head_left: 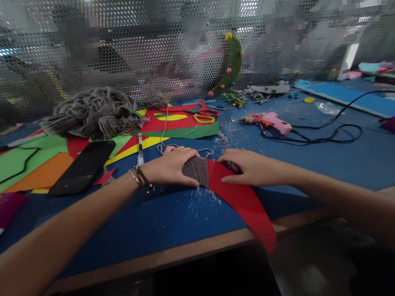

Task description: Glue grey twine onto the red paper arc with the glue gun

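A curved red crescent-shaped piece lies between my hands, its pointed end hanging past the table's front edge. Grey yarn is wrapped tightly round its upper left part. My left hand grips that wrapped part, thumb below and fingers above. On the bare red part just right of the yarn, my right hand holds the piece between thumb and curled fingers. A loose grey strand runs across the table behind my hands, towards a large heap of grey yarn.
Coloured sheets, a black phone and a pen lie left. Yellow-handled scissors rest behind. A pink glue gun with a black cord is right. A green crescent with pompoms leans on the perforated screen.
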Demonstrator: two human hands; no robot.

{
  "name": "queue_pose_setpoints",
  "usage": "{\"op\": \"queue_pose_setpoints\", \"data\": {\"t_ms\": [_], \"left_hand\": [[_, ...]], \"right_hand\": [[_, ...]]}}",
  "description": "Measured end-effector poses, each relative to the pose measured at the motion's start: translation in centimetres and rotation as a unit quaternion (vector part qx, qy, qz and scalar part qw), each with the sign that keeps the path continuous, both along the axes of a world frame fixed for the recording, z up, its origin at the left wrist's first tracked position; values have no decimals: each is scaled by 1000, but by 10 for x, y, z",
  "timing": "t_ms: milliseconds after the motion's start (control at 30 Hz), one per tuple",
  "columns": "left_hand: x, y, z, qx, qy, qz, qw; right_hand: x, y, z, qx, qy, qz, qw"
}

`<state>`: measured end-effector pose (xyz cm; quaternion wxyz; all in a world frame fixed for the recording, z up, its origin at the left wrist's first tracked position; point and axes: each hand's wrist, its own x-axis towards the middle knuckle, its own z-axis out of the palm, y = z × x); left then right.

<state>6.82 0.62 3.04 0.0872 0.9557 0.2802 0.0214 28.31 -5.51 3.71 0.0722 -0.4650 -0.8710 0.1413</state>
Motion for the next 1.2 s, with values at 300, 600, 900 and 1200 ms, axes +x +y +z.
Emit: {"op": "queue_pose_setpoints", "data": {"t_ms": [300,600,900,1200], "left_hand": [[-8,-9,14,153,-137,-11,979],[1,-7,42,99,-135,-70,983],[-16,-11,-5,132,-53,-103,984],[-25,-16,-20,75,-89,-132,984]], "right_hand": [[-1,1,23,40,113,10,993],[-3,-2,46,274,-52,83,957],[-4,-14,2,349,-146,192,906],[18,11,1,204,-151,-1,967]]}}
